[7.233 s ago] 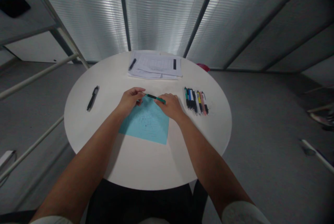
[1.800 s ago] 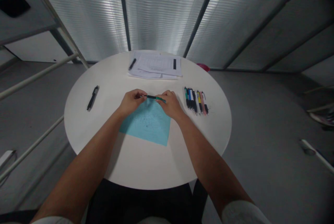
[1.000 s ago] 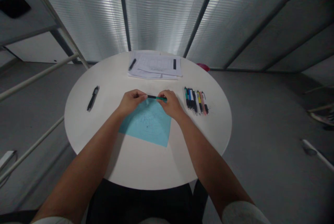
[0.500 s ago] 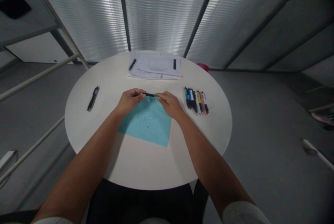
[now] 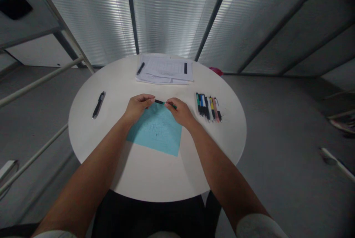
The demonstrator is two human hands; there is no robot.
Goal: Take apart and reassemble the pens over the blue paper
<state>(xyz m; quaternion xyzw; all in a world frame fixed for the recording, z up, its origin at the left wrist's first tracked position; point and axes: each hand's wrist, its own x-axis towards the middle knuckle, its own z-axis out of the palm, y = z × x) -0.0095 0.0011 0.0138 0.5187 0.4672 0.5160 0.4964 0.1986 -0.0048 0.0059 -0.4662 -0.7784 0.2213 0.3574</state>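
Note:
A slim pen (image 5: 159,102), black toward the left and green toward the right, is held level between my hands. My left hand (image 5: 137,108) pinches its black end between thumb and fingers. My right hand (image 5: 179,110) is closed around the green end, and part of the barrel shows between the fingers. Just beneath lies a blue sheet of paper (image 5: 158,134) with dark scribbles on it, its far edge partly covered by my hands.
The round white table (image 5: 155,180) carries a black pen (image 5: 98,105) at left. Several pens (image 5: 205,106) lie in a row at right. Toward the back, a stack of printed papers (image 5: 169,70) has a dark pen (image 5: 140,68) on it. A metal railing (image 5: 41,82) stands left of the table.
My right-hand fingers have shifted slightly on the pen, and more of its green end now shows. My left hand has stayed nearly where it was.

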